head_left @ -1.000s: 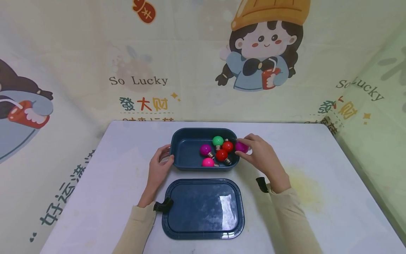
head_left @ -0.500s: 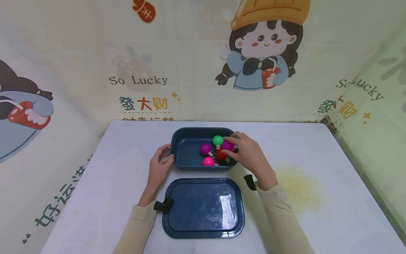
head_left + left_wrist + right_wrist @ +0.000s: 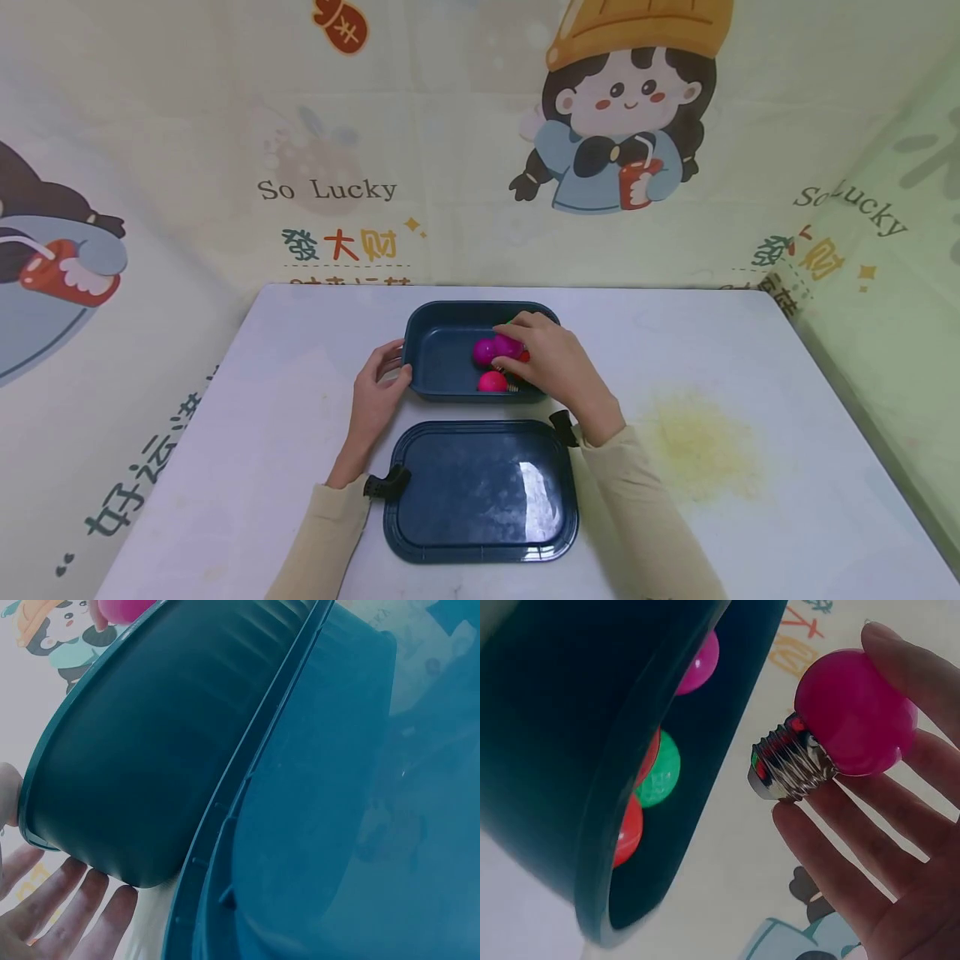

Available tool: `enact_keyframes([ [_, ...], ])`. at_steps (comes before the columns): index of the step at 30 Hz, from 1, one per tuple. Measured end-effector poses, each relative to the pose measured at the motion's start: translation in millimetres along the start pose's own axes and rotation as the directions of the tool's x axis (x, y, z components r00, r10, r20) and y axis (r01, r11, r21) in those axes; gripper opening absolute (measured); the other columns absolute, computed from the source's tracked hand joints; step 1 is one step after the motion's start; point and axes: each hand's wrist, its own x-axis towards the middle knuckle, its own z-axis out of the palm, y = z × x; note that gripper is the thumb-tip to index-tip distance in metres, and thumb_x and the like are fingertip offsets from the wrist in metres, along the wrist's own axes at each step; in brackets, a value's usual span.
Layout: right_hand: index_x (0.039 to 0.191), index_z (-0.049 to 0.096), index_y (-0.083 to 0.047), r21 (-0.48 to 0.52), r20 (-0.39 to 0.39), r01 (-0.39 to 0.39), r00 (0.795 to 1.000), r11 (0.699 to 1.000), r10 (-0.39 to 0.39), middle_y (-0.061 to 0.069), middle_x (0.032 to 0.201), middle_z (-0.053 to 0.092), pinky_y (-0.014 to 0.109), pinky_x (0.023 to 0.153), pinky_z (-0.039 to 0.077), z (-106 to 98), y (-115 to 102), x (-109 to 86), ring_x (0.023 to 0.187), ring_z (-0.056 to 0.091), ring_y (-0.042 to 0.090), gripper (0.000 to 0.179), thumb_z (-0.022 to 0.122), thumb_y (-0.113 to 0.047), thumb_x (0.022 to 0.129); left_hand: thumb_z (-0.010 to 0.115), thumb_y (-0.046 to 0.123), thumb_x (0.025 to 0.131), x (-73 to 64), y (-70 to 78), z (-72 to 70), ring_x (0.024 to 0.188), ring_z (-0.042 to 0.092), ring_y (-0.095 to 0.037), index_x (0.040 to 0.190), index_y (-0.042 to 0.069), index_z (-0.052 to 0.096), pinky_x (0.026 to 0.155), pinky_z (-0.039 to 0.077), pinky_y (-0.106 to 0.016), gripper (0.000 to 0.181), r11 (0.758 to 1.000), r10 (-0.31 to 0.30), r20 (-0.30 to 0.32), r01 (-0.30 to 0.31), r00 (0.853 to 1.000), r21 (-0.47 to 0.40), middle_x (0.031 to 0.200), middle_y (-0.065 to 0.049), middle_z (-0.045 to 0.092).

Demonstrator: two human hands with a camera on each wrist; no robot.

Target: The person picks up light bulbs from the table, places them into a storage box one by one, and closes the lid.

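Observation:
My right hand [image 3: 557, 357] pinches a purple light bulb [image 3: 855, 712] between thumb and fingers, its metal screw base bare in the right wrist view. It is over the dark blue box [image 3: 442, 395], right of its middle. In the box lie another purple bulb [image 3: 483, 352], a pink bulb [image 3: 492, 382], a green bulb [image 3: 661, 772] and red bulbs [image 3: 630, 831], some hidden by the hand in the head view. My left hand [image 3: 377, 400] holds the box's left end, thumb toward the near side and fingertips against the end wall.
A dark blue lid [image 3: 472, 492] lies flat on the white table [image 3: 247, 467], just in front of the box. Printed cloth [image 3: 465, 167] hangs behind the table and at its sides. Each wrist wears a black band.
My right hand has carried the purple bulb leftward from beyond the box's right rim to over the bulbs inside. The left hand and the box have stayed put.

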Motion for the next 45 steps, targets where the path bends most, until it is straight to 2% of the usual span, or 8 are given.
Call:
enact_keyframes([
  [20, 0.122, 0.071, -0.011, 0.007, 0.05, 0.063, 0.997, 0.998, -0.063, 0.007, 0.111, 0.066, 0.035, 0.08, 0.058, 23, -23, 15.4, 0.1, 0.062, 0.023, 0.053, 0.084, -0.037, 0.078, 0.063, 0.004, 0.094, -0.4, -1.1, -0.5, 0.118, 0.06, -0.037, 0.137, -0.001, 0.055, 0.082, 0.05, -0.019, 0.043, 1.0, -0.004, 0.001, 0.004, 1.0, -0.003, 0.13, -0.024, 0.061],
  [31, 0.123, 0.07, -0.011, 0.033, 0.106, 0.073, 0.991, 0.997, -0.076, 0.007, 0.108, 0.066, 0.032, 0.082, 0.057, 32, -29, 23.2, 0.098, 0.062, 0.02, 0.051, 0.082, -0.038, 0.081, 0.063, 0.005, 0.095, 0.8, -2.7, -0.1, 0.118, 0.061, -0.037, 0.136, -0.002, 0.055, 0.081, 0.05, -0.016, 0.043, 1.0, 0.01, 0.0, -0.01, 1.0, -0.01, 0.129, -0.024, 0.061],
  [45, 0.124, 0.071, -0.013, 0.021, 0.125, 0.096, 0.987, 0.995, -0.098, 0.005, 0.112, 0.068, 0.031, 0.088, 0.055, 44, -33, 29.9, 0.102, 0.062, 0.018, 0.048, 0.079, -0.039, 0.084, 0.063, 0.002, 0.094, 1.6, -2.3, 0.6, 0.118, 0.06, -0.037, 0.137, -0.002, 0.055, 0.08, 0.049, -0.014, 0.043, 1.0, -0.014, 0.004, 0.014, 1.0, -0.018, 0.129, -0.024, 0.061],
])
